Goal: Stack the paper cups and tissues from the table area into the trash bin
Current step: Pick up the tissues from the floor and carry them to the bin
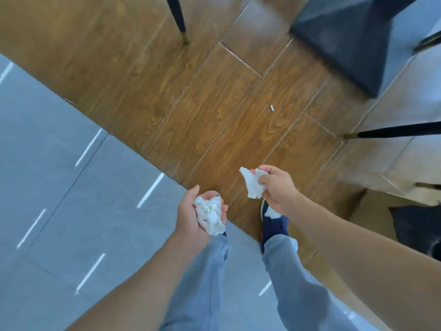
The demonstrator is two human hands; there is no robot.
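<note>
left hand (191,215), lower centre of frame, palm turned inward w/ fingers curled round a crumpled white tissue wad (211,217), long axis running down toward the frame bottom. right hand (278,187), just right of centre, pinches a second crumpled tissue (253,186) w/ its free end pointing upper left. both forearms reach up from the bottom edge over wood-grain floor (214,103) and grey tile (59,187).

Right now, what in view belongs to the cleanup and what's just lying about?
Job items:
crumpled tissue in left hand
tissue in right hand

Not part of it:
small scrap on wood floor
chair legs
</note>
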